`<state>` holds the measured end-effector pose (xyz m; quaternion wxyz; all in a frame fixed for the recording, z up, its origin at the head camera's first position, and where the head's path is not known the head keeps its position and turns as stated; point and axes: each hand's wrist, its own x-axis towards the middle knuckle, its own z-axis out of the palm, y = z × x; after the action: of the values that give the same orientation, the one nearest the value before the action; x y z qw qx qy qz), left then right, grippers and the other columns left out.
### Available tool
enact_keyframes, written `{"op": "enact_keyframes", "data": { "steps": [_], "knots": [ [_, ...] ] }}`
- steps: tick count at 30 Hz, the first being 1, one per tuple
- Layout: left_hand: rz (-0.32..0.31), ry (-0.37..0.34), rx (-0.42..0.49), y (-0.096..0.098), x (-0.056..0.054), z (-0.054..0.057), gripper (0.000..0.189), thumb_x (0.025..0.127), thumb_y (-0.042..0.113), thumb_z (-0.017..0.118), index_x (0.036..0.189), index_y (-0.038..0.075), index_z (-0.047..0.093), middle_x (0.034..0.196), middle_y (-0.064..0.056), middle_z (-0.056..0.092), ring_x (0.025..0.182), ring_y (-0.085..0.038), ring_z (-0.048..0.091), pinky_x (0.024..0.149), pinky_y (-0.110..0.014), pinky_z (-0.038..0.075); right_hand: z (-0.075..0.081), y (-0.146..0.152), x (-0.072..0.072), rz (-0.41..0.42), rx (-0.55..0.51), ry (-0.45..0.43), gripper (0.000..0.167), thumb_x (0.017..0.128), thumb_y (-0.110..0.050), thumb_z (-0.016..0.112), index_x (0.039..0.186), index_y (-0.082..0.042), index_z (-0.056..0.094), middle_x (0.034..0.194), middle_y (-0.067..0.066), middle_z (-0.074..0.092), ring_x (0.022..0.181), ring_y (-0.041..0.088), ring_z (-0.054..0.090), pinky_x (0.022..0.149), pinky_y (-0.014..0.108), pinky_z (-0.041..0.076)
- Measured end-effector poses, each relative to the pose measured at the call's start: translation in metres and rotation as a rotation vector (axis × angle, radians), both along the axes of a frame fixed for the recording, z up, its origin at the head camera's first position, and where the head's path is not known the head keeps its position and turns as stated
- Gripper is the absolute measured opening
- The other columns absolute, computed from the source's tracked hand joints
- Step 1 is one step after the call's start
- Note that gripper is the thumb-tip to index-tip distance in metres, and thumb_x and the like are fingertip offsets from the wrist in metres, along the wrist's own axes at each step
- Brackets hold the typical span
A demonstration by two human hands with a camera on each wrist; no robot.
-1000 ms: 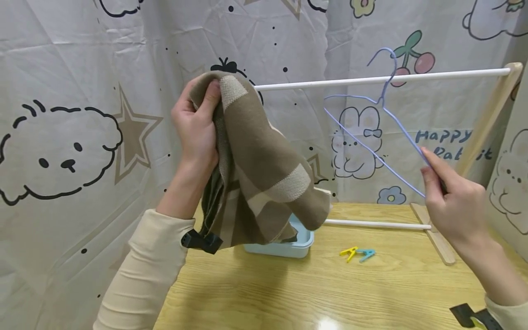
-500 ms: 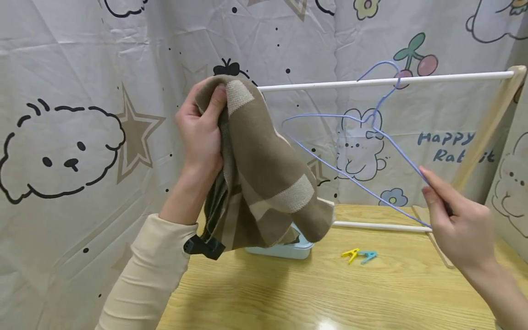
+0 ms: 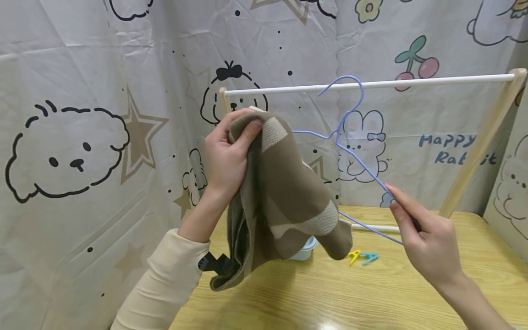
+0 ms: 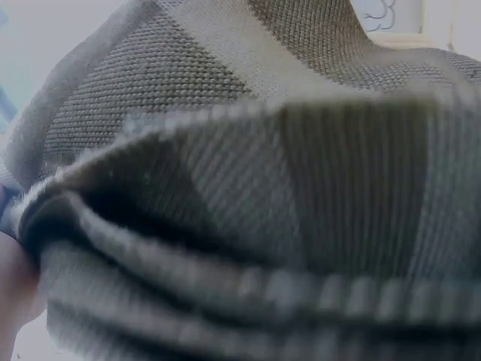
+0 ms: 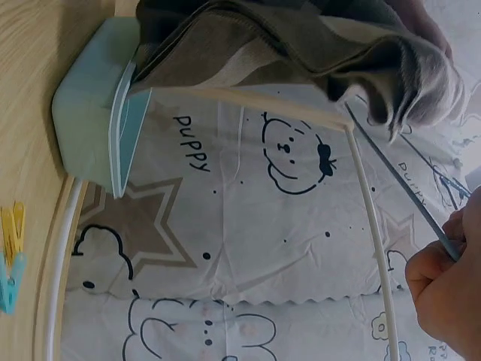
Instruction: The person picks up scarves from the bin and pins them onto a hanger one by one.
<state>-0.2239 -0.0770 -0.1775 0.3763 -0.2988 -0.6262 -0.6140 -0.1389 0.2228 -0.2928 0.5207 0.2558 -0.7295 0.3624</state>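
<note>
My left hand (image 3: 227, 160) grips the top of a brown-and-cream checked knitted cloth (image 3: 288, 183), thumb in front, and the cloth hangs down in folds. Its exact kind cannot be told. In the left wrist view, the knit (image 4: 353, 188) fills most of the frame. To the right, my right hand (image 3: 431, 243) pinches one sloping arm of a thin blue clothes hanger (image 3: 363, 163), whose hook points up. The hanger's far end lies behind the cloth. In the right wrist view, the hanger wire (image 5: 398, 177) runs from the fingers towards the cloth's edge.
A drying rack with a white top rod (image 3: 445, 81) and wooden posts stands behind the hands. On the wooden table (image 3: 330, 293) are a pale blue basin (image 5: 90, 105), partly hidden by the cloth in the head view, a yellow clothespin (image 3: 354, 257) and a blue clothespin (image 3: 370, 258).
My left hand has moved right and down with the cloth. The right hand has carried the hanger left and lower, so its far end has passed behind the cloth.
</note>
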Motion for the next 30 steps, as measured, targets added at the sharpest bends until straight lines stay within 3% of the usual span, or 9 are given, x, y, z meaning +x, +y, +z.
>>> {"op": "enact_keyframes", "data": {
  "steps": [2, 4, 10, 17, 21, 26, 30],
  "knots": [
    [-0.012, -0.021, -0.014, 0.003, -0.002, -0.006, 0.022, 0.089, 0.014, 0.075, 0.108, 0.003, 0.071, 0.105, -0.004, 0.072, 0.096, -0.01, 0.064, 0.087, -0.027, 0.051, -0.002, -0.003, 0.001, 0.023, -0.005, 0.004, 0.028, 0.085, 0.015, 0.062, 0.112, 0.012, 0.069, 0.055, -0.008, 0.036, 0.047, -0.007, 0.022, 0.045, 0.009, 0.02],
    [-0.032, -0.036, -0.019, 0.006, -0.003, -0.01, 0.021, 0.089, 0.012, 0.075, 0.108, 0.003, 0.072, 0.105, -0.004, 0.072, 0.099, -0.01, 0.064, 0.089, -0.028, 0.051, -0.003, -0.006, 0.001, 0.057, -0.016, 0.008, 0.027, 0.085, 0.016, 0.061, 0.111, 0.014, 0.068, 0.055, -0.006, 0.035, 0.047, -0.006, 0.022, 0.045, 0.008, 0.02],
    [-0.054, -0.037, -0.059, 0.008, -0.007, -0.023, 0.021, 0.089, 0.01, 0.075, 0.107, 0.002, 0.071, 0.105, -0.01, 0.072, 0.102, -0.012, 0.065, 0.091, -0.03, 0.05, -0.006, -0.01, 0.003, 0.159, -0.057, 0.024, 0.025, 0.089, 0.014, 0.059, 0.113, 0.016, 0.066, 0.058, -0.004, 0.036, 0.049, -0.003, 0.026, 0.046, 0.008, 0.021],
    [-0.052, -0.129, -0.164, 0.008, -0.011, -0.036, 0.02, 0.088, 0.016, 0.076, 0.106, 0.007, 0.073, 0.107, -0.008, 0.073, 0.098, -0.01, 0.064, 0.087, -0.028, 0.05, -0.008, -0.011, 0.004, 0.264, -0.075, 0.053, 0.024, 0.094, 0.007, 0.059, 0.115, 0.017, 0.065, 0.061, -0.001, 0.041, 0.05, -0.001, 0.029, 0.045, 0.01, 0.022],
    [-0.073, -0.167, -0.269, 0.012, -0.012, -0.042, 0.02, 0.089, 0.019, 0.076, 0.107, 0.011, 0.073, 0.109, -0.004, 0.073, 0.101, -0.011, 0.065, 0.091, -0.03, 0.05, -0.01, -0.013, 0.004, 0.343, -0.077, 0.065, 0.024, 0.094, 0.007, 0.059, 0.114, 0.02, 0.063, 0.057, -0.002, 0.039, 0.049, -0.001, 0.029, 0.044, 0.01, 0.022],
    [-0.077, -0.229, -0.451, 0.018, -0.013, -0.05, 0.019, 0.091, 0.026, 0.074, 0.108, 0.017, 0.073, 0.108, 0.002, 0.073, 0.102, -0.008, 0.064, 0.09, -0.031, 0.05, -0.015, -0.016, 0.004, 0.377, -0.052, 0.061, 0.024, 0.095, 0.007, 0.059, 0.113, 0.021, 0.063, 0.055, -0.004, 0.037, 0.046, -0.001, 0.029, 0.044, 0.008, 0.023],
    [-0.088, -0.28, -0.626, 0.024, -0.015, -0.057, 0.018, 0.094, 0.029, 0.07, 0.109, 0.02, 0.072, 0.104, 0.004, 0.072, 0.095, -0.009, 0.064, 0.085, -0.032, 0.051, -0.024, -0.018, 0.003, 0.333, -0.027, 0.06, 0.026, 0.097, -0.002, 0.061, 0.112, 0.019, 0.065, 0.073, -0.007, 0.059, 0.049, -0.002, 0.028, 0.045, 0.008, 0.024]
  ]
}}
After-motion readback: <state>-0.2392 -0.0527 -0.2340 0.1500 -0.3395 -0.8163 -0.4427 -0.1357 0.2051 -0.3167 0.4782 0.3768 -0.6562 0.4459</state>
